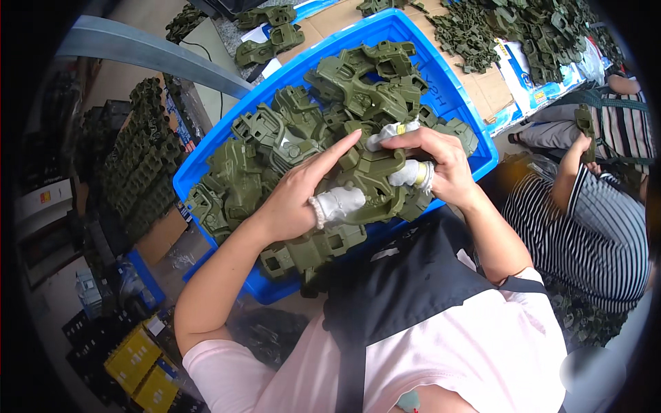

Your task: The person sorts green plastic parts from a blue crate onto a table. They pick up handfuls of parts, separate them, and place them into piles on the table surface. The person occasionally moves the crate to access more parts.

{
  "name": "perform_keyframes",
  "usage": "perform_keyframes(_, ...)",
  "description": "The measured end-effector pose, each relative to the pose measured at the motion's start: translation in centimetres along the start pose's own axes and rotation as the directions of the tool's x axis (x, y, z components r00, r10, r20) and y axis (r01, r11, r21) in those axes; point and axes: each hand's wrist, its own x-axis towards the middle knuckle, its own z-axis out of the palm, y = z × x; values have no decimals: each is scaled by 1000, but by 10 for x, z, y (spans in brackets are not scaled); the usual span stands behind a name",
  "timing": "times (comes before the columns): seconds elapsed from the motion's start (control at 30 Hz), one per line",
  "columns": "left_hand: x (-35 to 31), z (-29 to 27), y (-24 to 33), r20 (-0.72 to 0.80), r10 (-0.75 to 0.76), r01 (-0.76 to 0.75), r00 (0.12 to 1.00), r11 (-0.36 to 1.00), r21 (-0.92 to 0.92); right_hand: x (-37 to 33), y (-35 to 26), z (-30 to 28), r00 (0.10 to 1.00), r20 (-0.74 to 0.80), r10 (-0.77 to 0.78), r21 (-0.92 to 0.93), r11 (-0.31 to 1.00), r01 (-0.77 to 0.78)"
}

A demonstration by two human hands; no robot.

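Observation:
Both my hands hold one olive-green moulded plastic part (pixel 377 180), shaped like a toy vehicle body, above a heaped blue bin. My left hand (pixel 296 196) grips its left side, with a white cloth cot on the thumb and the index finger stretched along the top. At the right side my right hand (pixel 444 165) closes on it, white cots covering the thumb and a fingertip. Similar green parts (pixel 275 138) fill the blue bin (pixel 485 141) under and around my hands. The underside of the held part is hidden.
More green parts (pixel 544 34) lie piled on cardboard (pixel 475 89) at the far right, and stacked rows (pixel 141 158) stand at left. A grey metal bar (pixel 151 45) crosses the upper left. Close by on the right sits a person in a striped shirt (pixel 578 234); yellow boxes (pixel 141 365) lie lower left.

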Motion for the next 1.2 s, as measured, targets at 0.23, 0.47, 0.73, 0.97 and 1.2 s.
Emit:
perform_keyframes(0.23,-2,9,2,206,-117,217,972,786,-579,-2,-20,-21,996,82,46,50,997,-51)
perform_keyframes(0.47,8,35,8,392,-152,406,907,557,-725,-30,-23,-35,1000,10,-25,-39,999,25)
perform_keyframes(0.73,60,89,30,403,-139,373,905,715,-591,-95,1,-85,1000,13,25,17,1000,-25)
perform_keyframes(0.97,145,185,73,142,-168,134,976,967,218,-145,28,-176,902,179,392,-11,918,-397)
perform_keyframes(1.2,226,272,79,385,-255,177,887,958,227,-243,85,-237,861,120,495,162,846,-509)
